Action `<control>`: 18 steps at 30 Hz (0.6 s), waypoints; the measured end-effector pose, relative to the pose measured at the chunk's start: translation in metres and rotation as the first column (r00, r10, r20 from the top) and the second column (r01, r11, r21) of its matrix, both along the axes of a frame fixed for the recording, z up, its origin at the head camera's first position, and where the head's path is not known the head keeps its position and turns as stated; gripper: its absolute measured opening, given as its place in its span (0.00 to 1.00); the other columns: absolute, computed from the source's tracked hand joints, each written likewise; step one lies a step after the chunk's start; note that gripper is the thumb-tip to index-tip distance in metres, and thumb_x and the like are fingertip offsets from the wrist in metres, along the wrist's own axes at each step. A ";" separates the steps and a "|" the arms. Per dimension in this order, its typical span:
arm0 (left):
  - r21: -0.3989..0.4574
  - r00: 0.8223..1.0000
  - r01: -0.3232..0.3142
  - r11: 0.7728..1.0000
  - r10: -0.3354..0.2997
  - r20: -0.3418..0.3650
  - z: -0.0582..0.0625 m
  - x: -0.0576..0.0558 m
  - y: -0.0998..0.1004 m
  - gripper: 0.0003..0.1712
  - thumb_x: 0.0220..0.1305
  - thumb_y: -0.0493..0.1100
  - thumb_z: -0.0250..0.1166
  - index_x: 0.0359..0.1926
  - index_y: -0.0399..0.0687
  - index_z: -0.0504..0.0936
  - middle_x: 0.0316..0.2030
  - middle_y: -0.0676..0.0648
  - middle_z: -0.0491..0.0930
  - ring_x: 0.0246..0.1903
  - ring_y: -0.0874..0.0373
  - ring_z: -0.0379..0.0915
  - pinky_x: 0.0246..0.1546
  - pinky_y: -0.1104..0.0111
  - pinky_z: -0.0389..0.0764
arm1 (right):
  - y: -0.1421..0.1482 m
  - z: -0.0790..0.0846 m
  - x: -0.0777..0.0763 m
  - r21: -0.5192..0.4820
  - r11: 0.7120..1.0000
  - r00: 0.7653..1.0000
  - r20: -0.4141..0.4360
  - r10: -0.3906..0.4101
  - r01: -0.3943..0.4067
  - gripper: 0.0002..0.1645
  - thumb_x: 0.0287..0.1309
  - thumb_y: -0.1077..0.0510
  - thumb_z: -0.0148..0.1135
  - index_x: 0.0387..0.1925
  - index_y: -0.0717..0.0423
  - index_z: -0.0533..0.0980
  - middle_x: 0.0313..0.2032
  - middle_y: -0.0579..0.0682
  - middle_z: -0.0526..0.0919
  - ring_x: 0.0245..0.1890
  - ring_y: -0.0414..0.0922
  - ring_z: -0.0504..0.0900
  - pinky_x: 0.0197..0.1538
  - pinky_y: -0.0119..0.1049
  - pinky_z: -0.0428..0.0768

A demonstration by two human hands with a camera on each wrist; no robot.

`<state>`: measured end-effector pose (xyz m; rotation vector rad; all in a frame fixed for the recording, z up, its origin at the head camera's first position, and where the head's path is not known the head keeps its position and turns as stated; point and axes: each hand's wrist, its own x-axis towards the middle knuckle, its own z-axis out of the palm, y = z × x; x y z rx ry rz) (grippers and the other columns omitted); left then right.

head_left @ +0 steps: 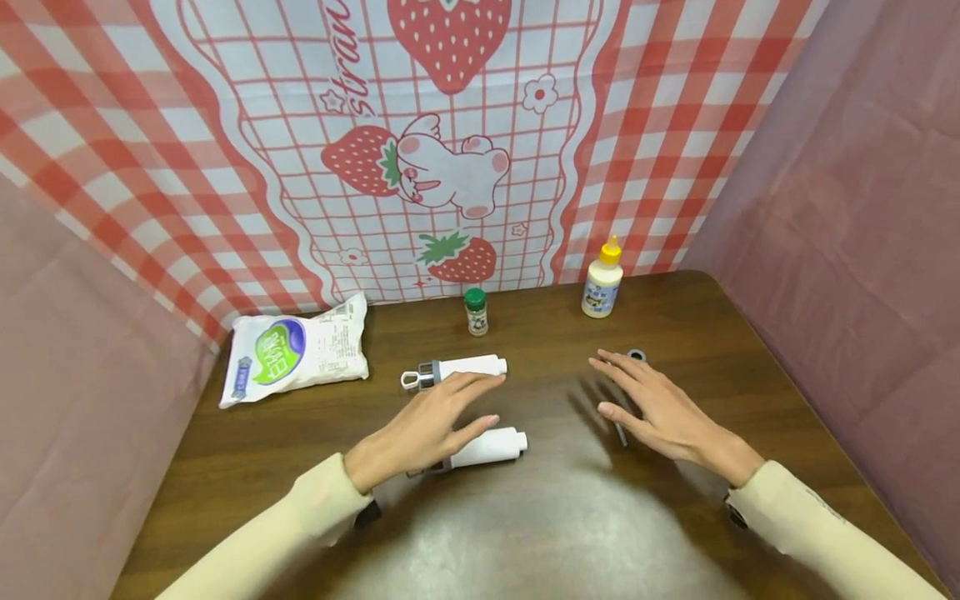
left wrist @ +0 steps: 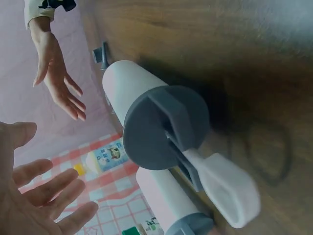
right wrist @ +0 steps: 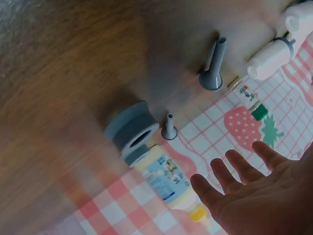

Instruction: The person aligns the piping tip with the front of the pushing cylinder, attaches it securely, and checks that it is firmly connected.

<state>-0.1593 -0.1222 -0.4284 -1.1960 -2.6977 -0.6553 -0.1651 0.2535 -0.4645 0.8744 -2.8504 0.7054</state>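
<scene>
My left hand (head_left: 431, 421) hovers over two white plunger tubes with grey end caps, its fingers extended and holding nothing. It partly covers the near tube (head_left: 487, 448) in the head view; the far tube (head_left: 472, 367) lies just beyond the fingers. A pale loop handle (left wrist: 227, 191) sticks out of the near tube's grey cap (left wrist: 166, 129). Over the table's right half, my right hand (head_left: 667, 412) is likewise spread and bare. Below it are a large grey nozzle (right wrist: 212, 76), a small grey nozzle (right wrist: 169, 131) and a grey ring-shaped part (right wrist: 132, 125), mostly hidden in the head view.
A white printed bag (head_left: 292, 354) lies at the back left. Along the back stand a small green-capped shaker (head_left: 477, 317) and a yellow-tipped squeeze bottle (head_left: 602, 287). Behind the brown table (head_left: 540, 533) hangs a strawberry-print cloth (head_left: 637, 125), with plain curtains at both sides.
</scene>
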 end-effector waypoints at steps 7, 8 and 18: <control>0.019 0.982 0.043 0.999 -0.046 0.185 0.014 -0.023 0.012 0.33 0.77 0.58 0.60 0.75 0.51 0.70 0.68 0.46 0.79 0.68 0.50 0.75 0.71 0.56 0.76 | 0.009 0.005 -0.005 -0.006 0.996 0.996 0.013 -0.093 0.093 0.40 0.72 0.39 0.61 0.77 0.49 0.65 0.75 0.54 0.70 0.75 0.62 0.68 0.68 0.69 0.72; 0.032 0.976 0.051 0.998 -0.057 0.211 0.015 -0.027 0.014 0.32 0.77 0.57 0.61 0.75 0.50 0.71 0.66 0.45 0.80 0.67 0.50 0.77 0.70 0.56 0.77 | 0.010 0.006 -0.006 -0.005 0.995 0.995 -0.005 -0.100 0.100 0.40 0.71 0.39 0.63 0.76 0.51 0.66 0.73 0.55 0.72 0.73 0.61 0.70 0.66 0.67 0.75; 0.093 0.952 0.104 0.990 -0.126 0.279 0.017 -0.062 0.046 0.28 0.74 0.48 0.66 0.69 0.42 0.77 0.59 0.42 0.84 0.55 0.51 0.84 0.58 0.58 0.85 | 0.030 0.010 -0.023 -0.064 0.992 0.991 -0.065 -0.115 0.111 0.32 0.64 0.56 0.72 0.66 0.64 0.74 0.59 0.64 0.82 0.56 0.63 0.84 0.55 0.61 0.83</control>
